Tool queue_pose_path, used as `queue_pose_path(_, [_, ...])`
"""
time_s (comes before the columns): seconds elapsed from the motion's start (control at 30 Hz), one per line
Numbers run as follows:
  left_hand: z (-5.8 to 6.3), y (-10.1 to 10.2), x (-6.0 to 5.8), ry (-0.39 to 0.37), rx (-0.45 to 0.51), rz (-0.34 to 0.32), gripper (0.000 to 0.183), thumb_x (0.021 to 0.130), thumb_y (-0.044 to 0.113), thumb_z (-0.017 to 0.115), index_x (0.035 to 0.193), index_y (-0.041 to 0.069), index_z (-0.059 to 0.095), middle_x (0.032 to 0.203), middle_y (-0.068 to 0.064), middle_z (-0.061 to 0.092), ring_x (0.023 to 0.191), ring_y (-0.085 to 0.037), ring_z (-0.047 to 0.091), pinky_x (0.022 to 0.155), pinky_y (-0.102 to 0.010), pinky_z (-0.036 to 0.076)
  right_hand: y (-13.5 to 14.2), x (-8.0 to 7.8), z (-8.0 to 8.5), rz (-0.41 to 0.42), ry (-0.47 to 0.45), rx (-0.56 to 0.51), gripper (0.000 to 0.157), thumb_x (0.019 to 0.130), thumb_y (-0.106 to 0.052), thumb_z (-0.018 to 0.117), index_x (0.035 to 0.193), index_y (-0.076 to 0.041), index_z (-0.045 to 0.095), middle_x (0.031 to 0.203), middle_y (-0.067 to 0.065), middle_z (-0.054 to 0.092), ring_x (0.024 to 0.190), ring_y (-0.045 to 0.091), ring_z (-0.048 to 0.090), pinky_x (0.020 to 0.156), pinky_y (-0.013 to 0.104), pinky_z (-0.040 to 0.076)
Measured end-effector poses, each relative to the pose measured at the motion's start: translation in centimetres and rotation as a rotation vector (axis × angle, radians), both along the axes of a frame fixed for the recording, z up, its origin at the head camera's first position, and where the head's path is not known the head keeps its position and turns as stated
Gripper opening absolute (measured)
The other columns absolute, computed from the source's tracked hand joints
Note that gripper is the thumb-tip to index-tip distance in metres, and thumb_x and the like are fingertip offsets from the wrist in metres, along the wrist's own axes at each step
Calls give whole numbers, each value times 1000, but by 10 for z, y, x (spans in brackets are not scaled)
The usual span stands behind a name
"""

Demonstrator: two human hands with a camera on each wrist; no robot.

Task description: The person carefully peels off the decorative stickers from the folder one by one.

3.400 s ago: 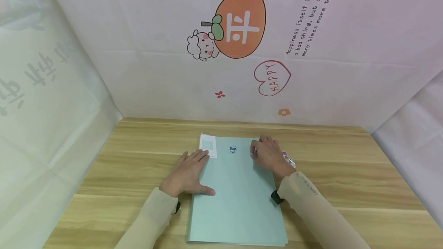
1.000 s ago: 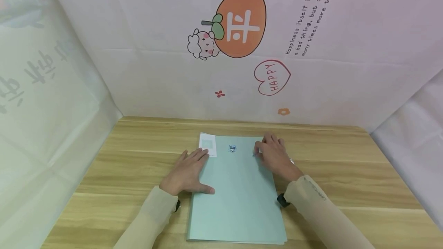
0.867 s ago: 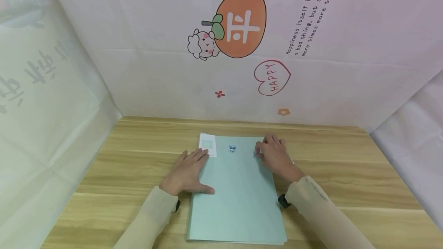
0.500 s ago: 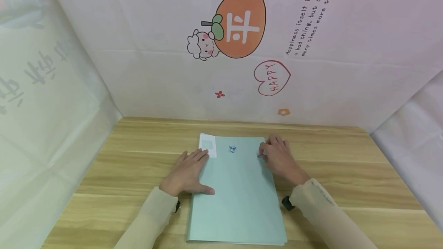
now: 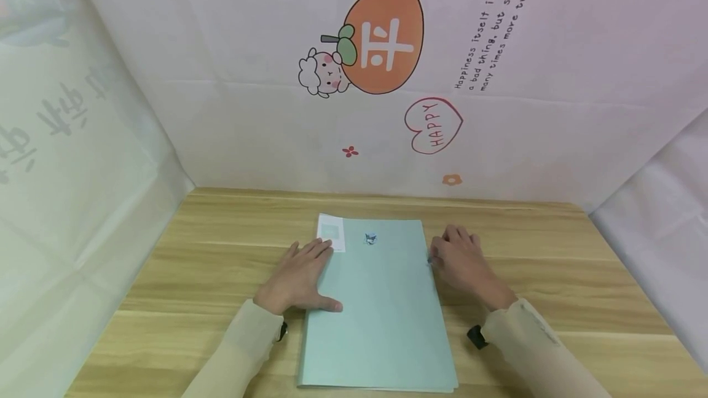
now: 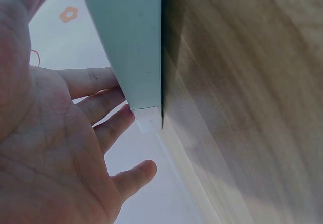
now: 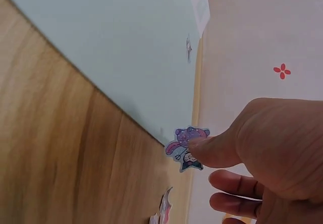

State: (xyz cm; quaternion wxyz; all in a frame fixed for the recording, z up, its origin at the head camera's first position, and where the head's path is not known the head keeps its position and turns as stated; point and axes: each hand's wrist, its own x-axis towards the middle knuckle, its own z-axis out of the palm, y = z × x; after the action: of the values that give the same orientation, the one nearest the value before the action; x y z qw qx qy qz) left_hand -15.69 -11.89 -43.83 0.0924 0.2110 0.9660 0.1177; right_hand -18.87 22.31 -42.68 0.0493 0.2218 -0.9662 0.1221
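A pale green folder (image 5: 387,312) lies flat on the table, with a small blue-and-white cartoon sticker (image 5: 370,239) near its top edge. My left hand (image 5: 301,275) rests along the folder's left side, fingers spread and the fingertips reaching a white label (image 5: 332,224) at the corner. Just off the folder's right edge is my right hand (image 5: 460,261). Its thumb and a finger pinch a purple cartoon sticker (image 7: 182,135), seen plainly in the right wrist view. The finger behind that sticker is hidden. Below this hand, another sticker (image 7: 165,206) is partly seen edge-on.
The wooden table (image 5: 232,232) extends to both sides of the folder. Behind it stands a white printed cloth (image 5: 254,140), and cloth also hangs at the left and right. Dark wrist straps (image 5: 477,336) show at both cuffs.
My right hand has drawn right and slightly nearer from the folder's upper right corner, carrying the pinched sticker past the edge. My left hand and the folder have stayed in place.
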Motion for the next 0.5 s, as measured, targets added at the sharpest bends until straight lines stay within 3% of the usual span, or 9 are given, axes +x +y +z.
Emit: queue_pose_path(0.5, [1, -1, 1, 0, 5, -3, 113, 70, 67, 82, 154, 4, 41, 163, -9, 34, 152, -29, 25, 121, -60, 16, 31, 2, 0, -66, -21, 10, 14, 87, -8, 77, 82, -15, 66, 96, 8, 53, 94, 34, 46, 77, 52, 36])
